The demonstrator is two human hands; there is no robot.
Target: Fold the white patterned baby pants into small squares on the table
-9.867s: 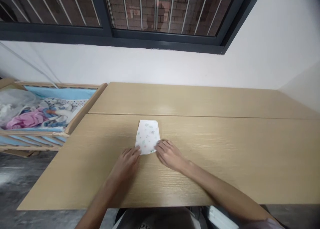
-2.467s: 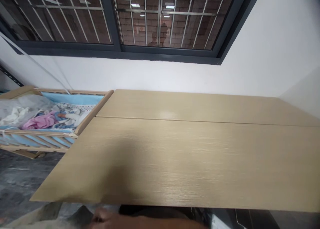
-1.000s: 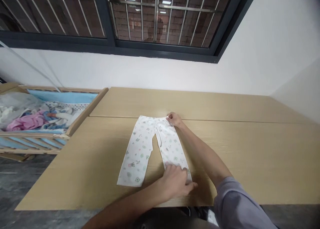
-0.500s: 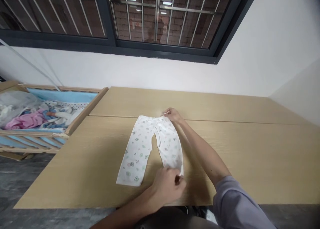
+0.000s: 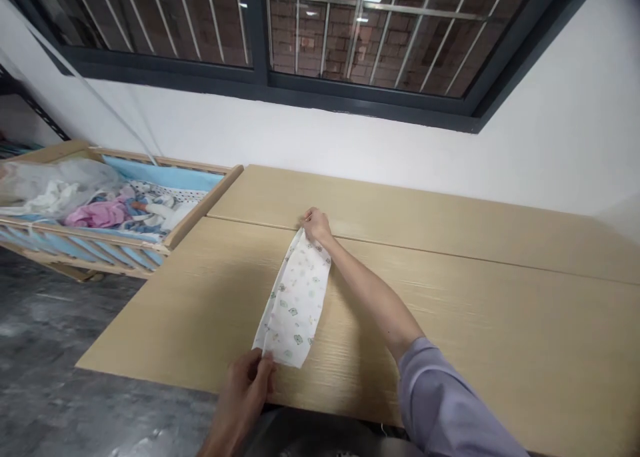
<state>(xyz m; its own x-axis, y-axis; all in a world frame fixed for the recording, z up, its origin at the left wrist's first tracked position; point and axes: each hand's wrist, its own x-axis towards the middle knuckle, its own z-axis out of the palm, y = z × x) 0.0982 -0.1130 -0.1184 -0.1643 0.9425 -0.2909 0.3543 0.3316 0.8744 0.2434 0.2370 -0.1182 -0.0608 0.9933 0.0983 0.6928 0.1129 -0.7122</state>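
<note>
A small pair of white baby trousers (image 5: 298,298) with a coloured print lies on the light wooden table (image 5: 450,310), folded lengthwise so one leg lies on the other. My left hand (image 5: 246,392) pinches the leg ends at the table's near edge. My right hand (image 5: 315,225) is closed on the waistband at the far end, near the seam between the two table boards.
A wooden cot (image 5: 105,207) with blue lining stands to the left of the table, holding a heap of clothes (image 5: 100,210). Behind the table is a white wall with a barred dark-framed window (image 5: 300,37). The floor at left is dark grey.
The trousers lay spread flat with both legs apart; both hands have carried the right leg over onto the left one. The camera view has shifted to the left.
</note>
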